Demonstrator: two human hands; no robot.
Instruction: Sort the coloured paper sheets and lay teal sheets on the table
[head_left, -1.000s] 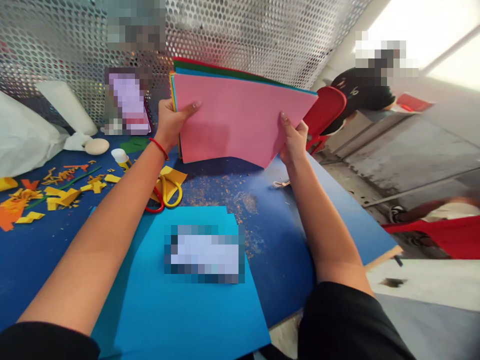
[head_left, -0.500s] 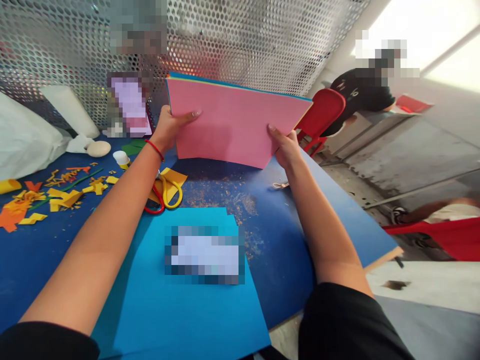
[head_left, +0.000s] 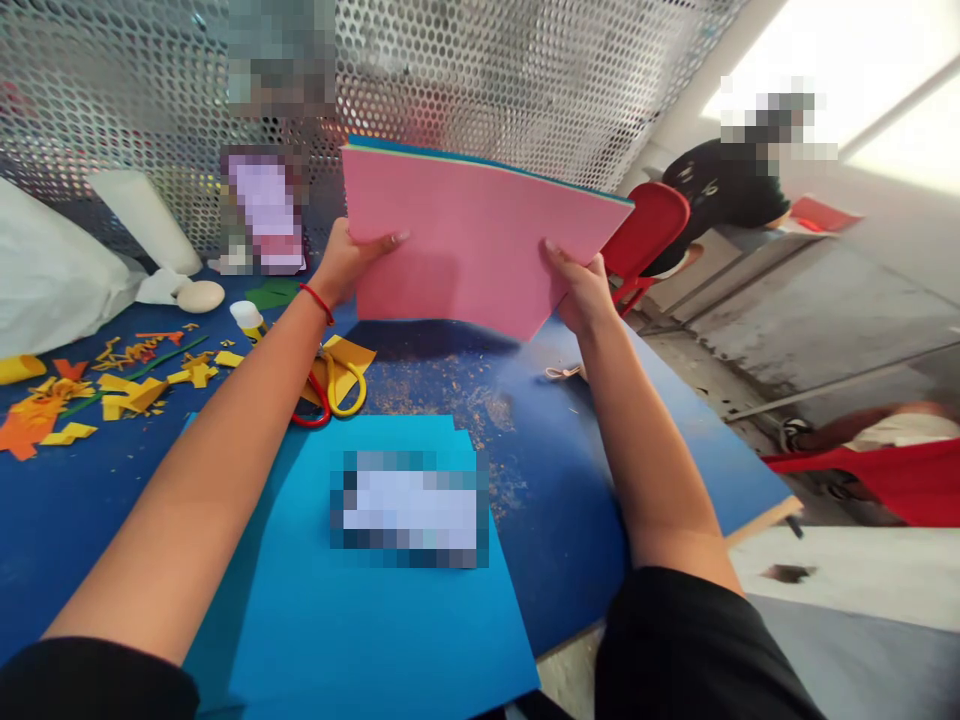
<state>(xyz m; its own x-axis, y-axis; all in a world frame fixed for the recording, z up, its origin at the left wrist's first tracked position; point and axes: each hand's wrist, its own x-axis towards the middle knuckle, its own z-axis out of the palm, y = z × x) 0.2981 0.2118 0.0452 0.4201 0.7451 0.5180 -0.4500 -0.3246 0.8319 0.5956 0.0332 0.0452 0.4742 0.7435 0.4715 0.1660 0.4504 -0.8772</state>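
A stack of coloured paper (head_left: 472, 230), pink on the near side with blue and pale edges behind, is held upright above the table. My left hand (head_left: 352, 255) grips its left side, thumb flat on the pink sheet and fingers hidden behind. On the right side my right hand (head_left: 585, 285) is closed on the same stack in the same way. Beneath my left wrist lie scissors (head_left: 346, 390) with red and yellow handles, on a piece of orange-yellow paper (head_left: 352, 352). Blue paper sheets (head_left: 360, 630) lie nearest me, with a blurred-out rectangular object (head_left: 412, 510) on top.
Paper scraps (head_left: 135, 395), a glue stick (head_left: 246, 318) and a white roll (head_left: 142, 220) are at the left of the blue table (head_left: 555, 560). A perforated metal panel (head_left: 480, 80) rises behind. A person (head_left: 720, 190) sits at the far right near a red chair (head_left: 649, 225).
Both hands and the paper stack have shifted slightly to the right. The stack's upper left corner is a little higher. My grip looks the same.
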